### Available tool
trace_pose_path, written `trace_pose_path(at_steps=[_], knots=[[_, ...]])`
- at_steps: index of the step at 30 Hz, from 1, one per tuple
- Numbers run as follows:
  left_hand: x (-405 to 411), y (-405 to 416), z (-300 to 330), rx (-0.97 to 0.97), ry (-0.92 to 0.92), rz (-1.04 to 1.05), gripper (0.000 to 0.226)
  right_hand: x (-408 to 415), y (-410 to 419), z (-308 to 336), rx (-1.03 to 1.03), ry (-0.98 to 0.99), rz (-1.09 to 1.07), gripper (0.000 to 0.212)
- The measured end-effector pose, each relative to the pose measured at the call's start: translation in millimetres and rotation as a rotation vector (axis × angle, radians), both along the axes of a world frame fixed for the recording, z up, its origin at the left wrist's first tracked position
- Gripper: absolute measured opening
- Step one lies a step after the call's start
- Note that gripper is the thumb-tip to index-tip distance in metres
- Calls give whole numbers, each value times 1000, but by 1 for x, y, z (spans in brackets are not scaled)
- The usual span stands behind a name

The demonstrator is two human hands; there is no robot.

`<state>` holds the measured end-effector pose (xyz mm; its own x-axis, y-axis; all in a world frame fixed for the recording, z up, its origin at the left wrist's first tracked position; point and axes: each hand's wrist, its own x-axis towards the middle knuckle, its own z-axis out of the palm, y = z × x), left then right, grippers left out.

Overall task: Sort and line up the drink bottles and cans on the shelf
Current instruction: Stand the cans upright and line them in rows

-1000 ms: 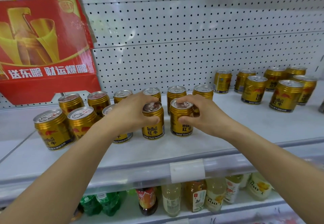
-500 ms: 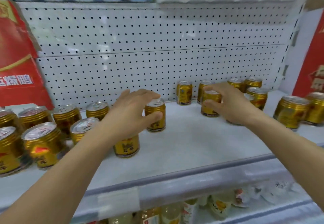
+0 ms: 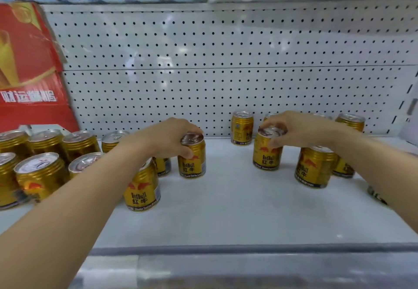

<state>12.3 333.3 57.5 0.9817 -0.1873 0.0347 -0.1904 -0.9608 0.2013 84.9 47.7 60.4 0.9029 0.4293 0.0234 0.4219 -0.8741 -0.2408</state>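
Gold Red Bull cans stand on a white shelf (image 3: 226,209). My left hand (image 3: 165,137) grips the top of one upright can (image 3: 192,162) near the shelf's middle. To the right, my right hand (image 3: 298,130) grips the rim of another upright can (image 3: 267,155), which stands on the shelf. A cluster of several cans (image 3: 43,164) fills the left side. One can (image 3: 142,189) stands under my left forearm. A few more cans (image 3: 315,166) stand at the right, and a single can (image 3: 242,128) stands at the back by the pegboard.
A white pegboard wall (image 3: 226,74) backs the shelf. A red carton (image 3: 29,74) leans at the back left. The shelf's grey front rail (image 3: 226,266) runs along the bottom. A dark object (image 3: 375,195) peeks out under my right forearm.
The view swung right, then back a little left. My right hand left the middle can, reached to the right group and now grips a can that stands nearer the front. My left hand closed on its can's top.
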Motion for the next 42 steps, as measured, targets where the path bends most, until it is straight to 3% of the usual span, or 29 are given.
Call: trace_pose_path(at_steps=[10, 15, 24, 29, 35, 39, 42], knots=[[10, 6, -4, 14, -15, -21, 63, -14, 59, -13, 166, 9, 207, 45], [15, 10, -7, 51, -36, -45, 63, -11, 68, -16, 175, 2, 184, 54], [18, 11, -10, 52, -38, -43, 64, -15, 70, -18, 145, 15, 141, 47], [15, 9, -10, 18, -4, -46, 62, -25, 27, 1, 178, -31, 29, 55], [4, -37, -3, -85, -180, -131, 59, -40, -53, 9, -163, 27, -265, 54], [10, -63, -9, 31, -125, -111, 42, -38, -61, -4, -21, -7, -271, 58], [12, -67, -9, 1, -106, -75, 39, -35, -56, -7, 42, -26, -175, 50]])
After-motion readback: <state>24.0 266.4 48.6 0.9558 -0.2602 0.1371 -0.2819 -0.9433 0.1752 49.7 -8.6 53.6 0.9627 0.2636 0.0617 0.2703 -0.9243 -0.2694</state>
